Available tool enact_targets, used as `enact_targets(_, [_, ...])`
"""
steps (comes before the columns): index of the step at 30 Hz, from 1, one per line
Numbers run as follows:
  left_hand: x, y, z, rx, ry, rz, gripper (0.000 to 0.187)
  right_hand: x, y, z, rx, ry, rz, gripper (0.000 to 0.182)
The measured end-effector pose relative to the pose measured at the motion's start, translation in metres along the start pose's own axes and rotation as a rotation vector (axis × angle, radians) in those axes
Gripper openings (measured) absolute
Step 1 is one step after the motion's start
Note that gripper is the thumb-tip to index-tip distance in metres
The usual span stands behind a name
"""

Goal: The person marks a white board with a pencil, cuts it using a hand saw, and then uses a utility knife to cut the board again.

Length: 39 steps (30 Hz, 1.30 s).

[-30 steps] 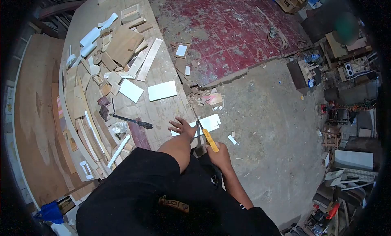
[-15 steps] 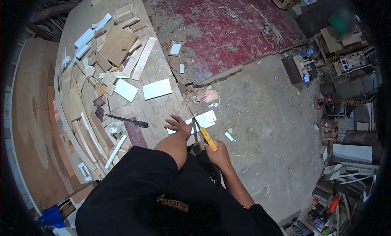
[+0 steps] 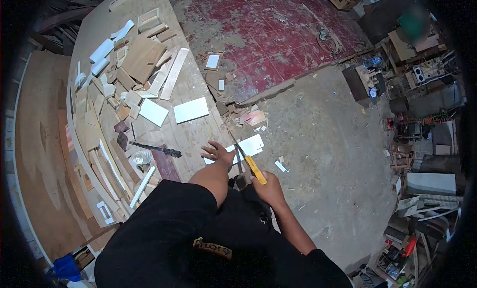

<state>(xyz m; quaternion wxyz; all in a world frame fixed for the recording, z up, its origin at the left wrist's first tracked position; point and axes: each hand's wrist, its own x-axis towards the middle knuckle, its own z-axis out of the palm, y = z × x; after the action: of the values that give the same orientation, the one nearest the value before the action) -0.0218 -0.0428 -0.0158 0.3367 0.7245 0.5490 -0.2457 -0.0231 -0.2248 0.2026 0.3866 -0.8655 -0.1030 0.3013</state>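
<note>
A white board [image 3: 251, 145] lies across the edge of the wooden worktable [image 3: 191, 139], its right part sticking out past the edge. My left hand [image 3: 219, 153] rests on the board with its fingers spread, pressing it flat. In my right hand [image 3: 268, 187] is the yellow handle of a hand saw [image 3: 254, 170]. The saw's thin blade runs up and left over the board, just right of my left hand, and appears to touch it. Two white rectangular pieces [image 3: 192, 110] [image 3: 154, 112] lie farther up the table.
Wood offcuts [image 3: 143, 58] are heaped at the table's upper left. A black bar-like tool [image 3: 155, 149] and a clear plastic container [image 3: 142, 158] lie left of my hand. White scraps [image 3: 281, 166] sit on the concrete floor [image 3: 328, 154]. A person in green [image 3: 414, 26] is at the upper right.
My right hand has shifted very slightly down and right with the saw. My left hand and the white board stay in place.
</note>
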Motion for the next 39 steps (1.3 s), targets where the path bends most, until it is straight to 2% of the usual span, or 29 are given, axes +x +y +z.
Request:
enact_targets(4, [0.000,0.001,0.000,0.010,0.027,-0.012,0.146,0.021,0.010,0.015,0.100,-0.013,0.105,0.031])
enact_targets(7, [-0.011,0.004,-0.008,-0.090,-0.023,0.007,0.146,0.052,0.036,0.054,0.012,0.052,0.028,0.031])
enact_targets(9, [-0.006,0.008,-0.008,-0.077,0.001,-0.066,0.143,0.060,0.040,0.065,0.044,0.085,-0.095,0.027])
enact_targets(16, [-0.008,0.007,-0.007,-0.071,0.003,-0.050,0.141,0.016,0.022,0.018,0.025,0.056,-0.044,0.027])
enact_targets(18, [-0.010,0.008,-0.011,-0.053,-0.006,-0.061,0.140,0.014,0.016,0.011,0.105,-0.008,0.103,0.036])
enact_targets(22, [-0.015,0.013,-0.017,-0.071,-0.018,-0.085,0.138,0.043,0.001,0.024,0.033,0.039,0.102,0.036])
enact_targets(26, [-0.019,0.014,-0.019,-0.057,-0.017,-0.093,0.139,0.057,0.004,0.021,0.019,-0.025,0.073,0.034])
enact_targets(29, [-0.008,0.006,-0.004,-0.090,0.003,-0.058,0.140,0.043,0.023,0.017,-0.003,0.004,0.004,0.033])
enact_targets(31, [-0.011,0.015,-0.016,-0.101,-0.001,-0.088,0.142,0.026,0.011,0.014,-0.011,-0.005,-0.054,0.033])
enact_targets(32, [-0.014,0.016,-0.018,-0.100,-0.006,-0.088,0.142,0.016,0.002,0.003,-0.092,-0.011,0.006,0.032])
enact_targets(34, [-0.013,0.012,-0.013,-0.090,-0.014,-0.091,0.143,-0.001,-0.017,-0.017,-0.050,-0.056,0.060,0.032])
enact_targets(37, [-0.010,0.009,-0.008,-0.092,-0.009,-0.072,0.141,0.012,-0.031,-0.031,-0.024,-0.119,0.120,0.036])
enact_targets(39, [-0.006,0.008,-0.008,-0.066,-0.044,-0.089,0.140,0.030,-0.046,-0.038,0.090,-0.165,0.243,0.038])
